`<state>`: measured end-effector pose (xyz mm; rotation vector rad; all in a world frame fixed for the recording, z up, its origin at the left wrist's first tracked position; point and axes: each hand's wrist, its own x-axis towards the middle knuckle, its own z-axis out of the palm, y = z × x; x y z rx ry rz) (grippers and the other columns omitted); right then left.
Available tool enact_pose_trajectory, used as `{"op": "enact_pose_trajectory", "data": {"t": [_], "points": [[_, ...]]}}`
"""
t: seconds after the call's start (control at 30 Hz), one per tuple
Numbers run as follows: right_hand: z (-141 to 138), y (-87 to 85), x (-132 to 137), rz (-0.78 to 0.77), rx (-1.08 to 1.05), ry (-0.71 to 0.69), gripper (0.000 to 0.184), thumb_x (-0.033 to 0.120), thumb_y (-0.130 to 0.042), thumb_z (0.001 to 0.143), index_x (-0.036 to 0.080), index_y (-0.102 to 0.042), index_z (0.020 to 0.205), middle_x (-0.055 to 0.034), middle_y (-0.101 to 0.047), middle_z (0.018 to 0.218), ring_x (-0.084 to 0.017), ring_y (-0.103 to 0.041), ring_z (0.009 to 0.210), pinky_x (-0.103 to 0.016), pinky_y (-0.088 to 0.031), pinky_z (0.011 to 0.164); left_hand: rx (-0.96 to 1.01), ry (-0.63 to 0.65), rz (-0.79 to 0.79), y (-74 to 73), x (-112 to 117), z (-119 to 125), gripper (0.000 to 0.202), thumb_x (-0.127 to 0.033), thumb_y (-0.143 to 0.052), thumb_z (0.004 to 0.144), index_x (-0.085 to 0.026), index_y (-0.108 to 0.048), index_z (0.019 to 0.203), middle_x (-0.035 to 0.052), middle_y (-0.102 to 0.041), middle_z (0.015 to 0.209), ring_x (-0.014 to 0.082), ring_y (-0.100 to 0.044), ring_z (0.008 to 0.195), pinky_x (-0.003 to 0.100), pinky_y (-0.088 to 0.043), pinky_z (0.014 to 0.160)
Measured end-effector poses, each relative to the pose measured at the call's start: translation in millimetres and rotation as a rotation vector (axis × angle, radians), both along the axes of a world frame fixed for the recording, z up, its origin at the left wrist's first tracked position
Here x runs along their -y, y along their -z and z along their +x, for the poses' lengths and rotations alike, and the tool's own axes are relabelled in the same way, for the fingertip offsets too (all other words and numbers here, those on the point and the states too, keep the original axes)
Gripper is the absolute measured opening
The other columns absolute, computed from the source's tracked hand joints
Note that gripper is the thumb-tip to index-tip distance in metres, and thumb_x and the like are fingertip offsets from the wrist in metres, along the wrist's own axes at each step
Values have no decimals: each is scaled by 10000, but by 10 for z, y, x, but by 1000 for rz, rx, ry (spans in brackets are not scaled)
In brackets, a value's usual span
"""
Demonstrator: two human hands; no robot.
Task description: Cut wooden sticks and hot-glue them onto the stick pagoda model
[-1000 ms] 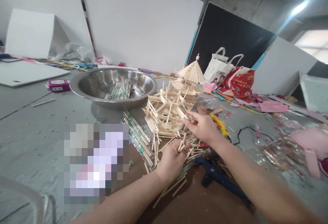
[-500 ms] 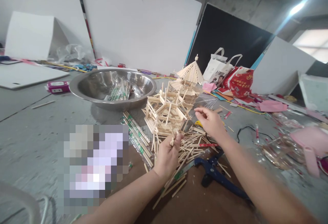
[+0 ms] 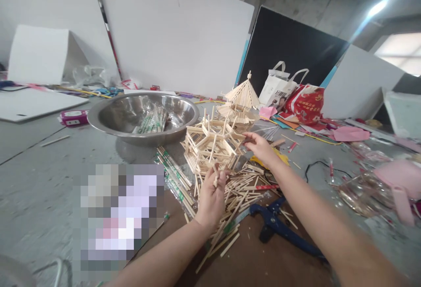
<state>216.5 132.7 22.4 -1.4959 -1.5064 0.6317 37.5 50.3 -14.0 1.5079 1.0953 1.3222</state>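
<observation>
A pavilion model built of thin wooden sticks stands in front of me, with several sticks rising from its top. My left hand is at its lower front, fingers closed on short wooden stick pieces. At the model's right edge is my right hand, thumb and fingertips pinched together against a corner; whatever lies between them is too small to make out. Loose cut sticks are heaped below both hands. Behind the model rises a pointed roof, also of sticks.
A steel basin with wrapped chopsticks stands at the left. More wrapped chopsticks lie beside the model. A blue-handled cutter rests on the brown board. Further right are bags, pink scraps and a black cord.
My right hand has moved left, from a gap beside the model to its right edge. My left hand has turned slightly upward at the front. The view has shifted slightly.
</observation>
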Motion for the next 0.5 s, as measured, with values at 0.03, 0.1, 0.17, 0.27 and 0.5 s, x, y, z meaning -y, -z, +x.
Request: {"op": "enact_pose_trajectory", "data": {"t": [0.03, 0.1, 0.17, 0.27, 0.5], "points": [[7, 6, 2, 15, 28, 17, 368, 179, -459, 630, 147, -519, 991, -45, -596, 900, -125, -549, 749, -266, -430, 676, 6, -8, -16, -7, -4, -7, 300, -358, -371, 792, -187, -614, 822, 55, -492, 1097, 171, -365, 1124, 308, -277, 937], [20, 10, 16, 41, 84, 40, 325, 216, -476, 648, 145, -539, 958, -44, -606, 862, -125, -551, 722, -274, -429, 682, 28, -33, -53, -22, -19, -24, 318, -370, -365, 790, -174, -614, 820, 67, -476, 1123, 180, -357, 1132, 314, -285, 931], [22, 1, 46, 63, 135, 48, 298, 253, -488, 661, 141, -553, 930, -45, -613, 828, -126, -553, 701, -274, -430, 678, 47, -62, -81, -35, -43, -43, 327, -381, -369, 785, -168, -612, 836, 70, -463, 1146, 187, -365, 1125, 315, -291, 924], [4, -24, 116, 98, 211, 67, 256, 281, -500, 668, 141, -569, 871, -47, -618, 794, -132, -555, 686, -269, -430, 656, 66, -99, -104, -49, -89, -74, 329, -392, -380, 777, -165, -607, 845, 64, -471, 1143, 185, -384, 1106, 302, -291, 920], [-92, -59, 318, 220, 317, 44, 171, 280, -482, 699, 170, -587, 777, -34, -628, 768, -143, -567, 715, -273, -427, 680, 143, -185, -102, -85, -210, -156, 345, -421, -384, 764, -155, -600, 806, 45, -576, 962, 166, -476, 984, 268, -335, 861]]}}
